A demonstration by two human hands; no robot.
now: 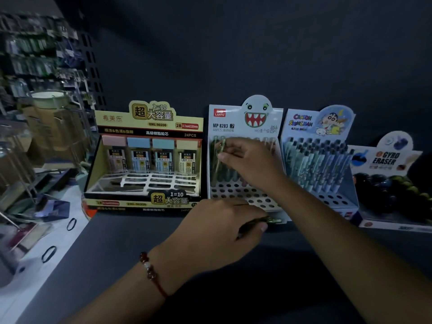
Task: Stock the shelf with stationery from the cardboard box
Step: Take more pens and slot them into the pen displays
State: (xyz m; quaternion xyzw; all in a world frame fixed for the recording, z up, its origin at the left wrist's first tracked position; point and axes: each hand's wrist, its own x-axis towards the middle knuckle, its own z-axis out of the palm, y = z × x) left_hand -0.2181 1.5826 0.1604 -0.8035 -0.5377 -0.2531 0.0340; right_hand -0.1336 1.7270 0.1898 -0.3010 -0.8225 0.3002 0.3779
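Left hand [217,232] pencil [268,221] — crosswise (tip rightward)

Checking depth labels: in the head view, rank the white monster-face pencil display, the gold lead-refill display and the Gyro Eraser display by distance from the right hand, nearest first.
1. White monster-face pencil display: the right hand is in it, centre.
2. Gold lead-refill display: next box leftward.
3. Gyro Eraser display: far right, beyond the cartoon-printed pen display.

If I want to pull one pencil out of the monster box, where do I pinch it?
Pinch the top end, coming from above. The pencils stand upright in holes in the monster box, packed close together, so only their tops are free. The right hand grips one near its top like that.
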